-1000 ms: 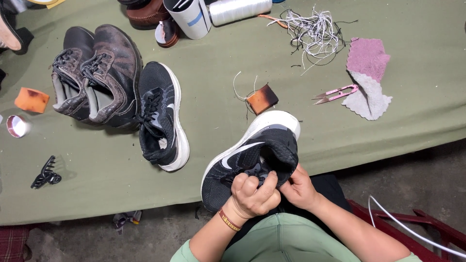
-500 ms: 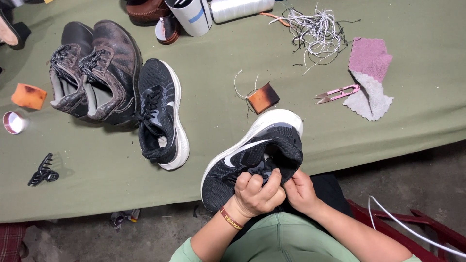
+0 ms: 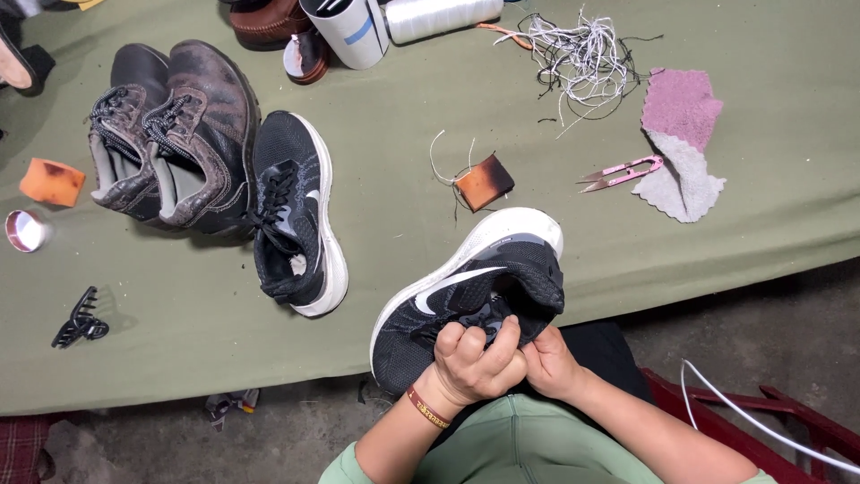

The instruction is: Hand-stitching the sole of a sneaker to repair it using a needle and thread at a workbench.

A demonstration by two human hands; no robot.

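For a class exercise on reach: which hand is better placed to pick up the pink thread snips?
Probably the right hand: the pink thread snips lie up and right of the black sneaker, on its side; the left hand would have to cross over.

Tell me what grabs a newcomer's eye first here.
First, the black sneaker with a white sole, gripped at its opening by the left hand and right hand at the near edge of the green table. Its mate lies to the left beside worn brown boots; a thread tangle sits at the far side.
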